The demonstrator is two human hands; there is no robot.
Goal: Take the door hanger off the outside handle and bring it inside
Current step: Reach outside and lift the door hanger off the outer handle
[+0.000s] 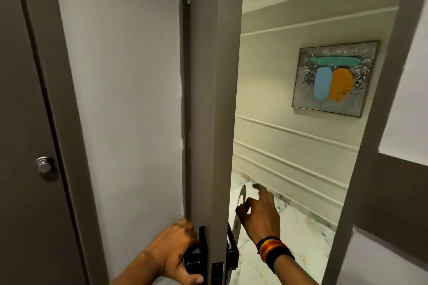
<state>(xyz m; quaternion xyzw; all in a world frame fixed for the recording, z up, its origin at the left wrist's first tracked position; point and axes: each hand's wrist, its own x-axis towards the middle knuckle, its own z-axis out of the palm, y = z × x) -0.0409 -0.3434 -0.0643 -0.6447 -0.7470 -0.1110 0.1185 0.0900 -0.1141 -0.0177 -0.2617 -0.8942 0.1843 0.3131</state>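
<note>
Door (215, 99) edge-on at frame centre, ajar. Left hand (176, 252) lower centre, fingers wrapped around black inside handle (196, 259). Right hand (260, 213) past door edge, thumb and fingers pinched on door hanger (242, 195) at lower centre-right; hanger seen nearly edge-on, above black outside handle (232, 247), contact with it unclear. Striped bands (274, 252) on right wrist. Corridor beyond: white marble floor (301, 238), cream panelled wall (289, 146), abstract painting (333, 78) upper right. Second door with round metal knob (44, 164) at left.
</note>
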